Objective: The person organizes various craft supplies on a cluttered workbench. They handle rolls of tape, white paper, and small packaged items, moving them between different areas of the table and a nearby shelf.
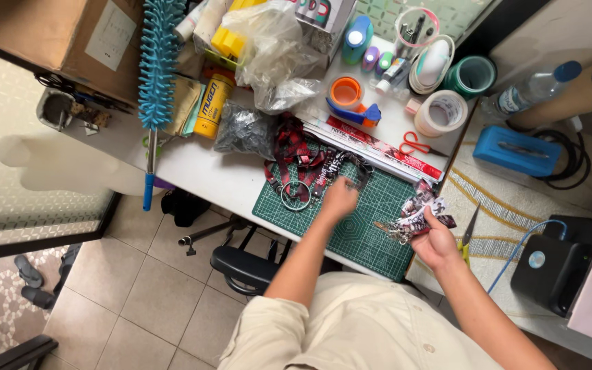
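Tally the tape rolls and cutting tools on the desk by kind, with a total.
Tape rolls, teal and white: 2
Orange tape dispenser: 1
Red-handled scissors: 1
Yellow-handled pliers or snips, beside the right hand: 1
Green cutting mat, under the left hand: 1
Total: 6

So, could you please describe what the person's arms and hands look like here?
Both forearms are bare, with pale beige sleeves rolled or pushed up above the elbows. The left hand and right hand wear no gloves; no rings, watch or bracelets can be made out.
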`<move>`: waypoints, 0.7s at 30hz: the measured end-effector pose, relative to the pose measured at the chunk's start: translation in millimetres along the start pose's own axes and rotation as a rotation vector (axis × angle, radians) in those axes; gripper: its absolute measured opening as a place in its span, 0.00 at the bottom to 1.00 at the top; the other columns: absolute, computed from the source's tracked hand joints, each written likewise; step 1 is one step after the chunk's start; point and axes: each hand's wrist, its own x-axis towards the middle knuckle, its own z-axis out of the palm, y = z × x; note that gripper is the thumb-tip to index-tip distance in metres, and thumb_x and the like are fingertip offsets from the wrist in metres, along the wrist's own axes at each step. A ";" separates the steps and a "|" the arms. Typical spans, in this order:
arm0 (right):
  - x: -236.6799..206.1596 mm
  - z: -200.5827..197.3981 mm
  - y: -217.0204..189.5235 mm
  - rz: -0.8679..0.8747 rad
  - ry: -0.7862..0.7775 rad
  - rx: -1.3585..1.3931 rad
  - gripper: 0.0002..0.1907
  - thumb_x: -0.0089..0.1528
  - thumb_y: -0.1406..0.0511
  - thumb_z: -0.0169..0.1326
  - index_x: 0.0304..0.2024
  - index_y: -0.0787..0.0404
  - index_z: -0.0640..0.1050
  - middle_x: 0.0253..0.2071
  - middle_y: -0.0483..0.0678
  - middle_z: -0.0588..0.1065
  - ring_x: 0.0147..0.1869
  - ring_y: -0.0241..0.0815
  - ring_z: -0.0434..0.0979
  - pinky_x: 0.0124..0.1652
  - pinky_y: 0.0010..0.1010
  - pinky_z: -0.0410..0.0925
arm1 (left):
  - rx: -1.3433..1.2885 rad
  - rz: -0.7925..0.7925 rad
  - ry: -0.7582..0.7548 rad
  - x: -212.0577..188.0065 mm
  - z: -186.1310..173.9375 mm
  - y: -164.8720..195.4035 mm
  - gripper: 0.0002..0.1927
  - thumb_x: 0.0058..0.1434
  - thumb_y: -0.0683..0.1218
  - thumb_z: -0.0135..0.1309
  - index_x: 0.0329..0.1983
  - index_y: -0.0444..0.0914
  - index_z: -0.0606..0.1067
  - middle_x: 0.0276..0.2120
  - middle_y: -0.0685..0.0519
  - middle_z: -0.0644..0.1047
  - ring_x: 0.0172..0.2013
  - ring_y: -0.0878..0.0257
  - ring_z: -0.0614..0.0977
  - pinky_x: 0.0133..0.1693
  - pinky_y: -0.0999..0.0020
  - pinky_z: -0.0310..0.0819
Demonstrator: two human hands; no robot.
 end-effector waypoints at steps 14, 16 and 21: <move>-4.2 14.3 12.6 0.045 0.006 0.002 0.20 0.72 0.58 0.44 0.62 0.60 0.70 0.59 0.48 0.76 0.62 0.44 0.75 0.64 0.43 0.65 | 0.567 0.105 0.240 27.1 -51.3 34.3 0.12 0.64 0.44 0.51 0.48 0.35 0.70 0.44 0.39 0.79 0.46 0.41 0.81 0.49 0.46 0.73; -2.2 11.4 15.5 0.042 -0.007 -0.010 0.20 0.72 0.58 0.44 0.62 0.60 0.70 0.58 0.49 0.74 0.62 0.46 0.74 0.64 0.44 0.64 | 0.406 -0.018 0.205 37.4 -52.0 26.6 0.14 0.62 0.44 0.51 0.48 0.32 0.71 0.39 0.36 0.79 0.41 0.38 0.81 0.48 0.42 0.72; 2.6 5.8 22.2 0.052 -0.004 0.016 0.19 0.72 0.58 0.44 0.63 0.59 0.70 0.60 0.48 0.74 0.63 0.44 0.74 0.66 0.43 0.64 | -0.722 -0.276 0.023 41.2 -109.2 -16.8 0.09 0.58 0.43 0.55 0.38 0.31 0.77 0.31 0.39 0.79 0.31 0.46 0.78 0.35 0.49 0.69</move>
